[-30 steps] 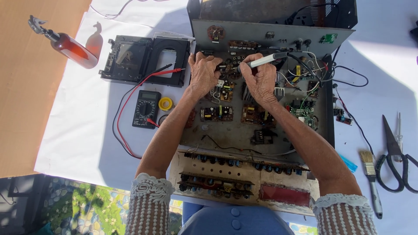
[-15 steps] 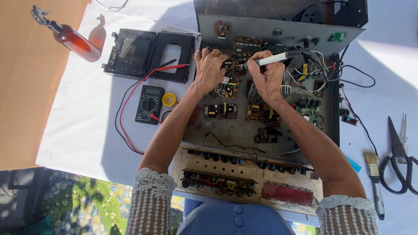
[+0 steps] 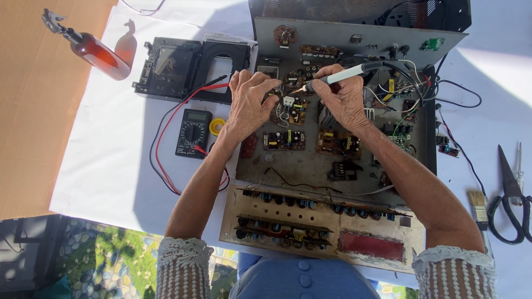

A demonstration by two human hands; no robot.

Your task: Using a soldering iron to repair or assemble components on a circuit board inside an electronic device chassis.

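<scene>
A soldering iron [image 3: 346, 73] is gripped in the right hand [image 3: 339, 98], tip at a small board [image 3: 295, 108] at upper centre of the open chassis [image 3: 332, 160]. The left hand [image 3: 249, 102] is curled, fingertips pressed just beside the tip; a slip could burn them or bridge joints.

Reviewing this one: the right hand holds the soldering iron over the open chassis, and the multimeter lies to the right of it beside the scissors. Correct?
Not quite. The head view shows the multimeter left of the chassis, not by the scissors. The right hand does hold the soldering iron.

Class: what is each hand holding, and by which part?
Right hand holds the soldering iron by its handle near the tip. Left hand rests on the boards; any hold is hidden.
</scene>
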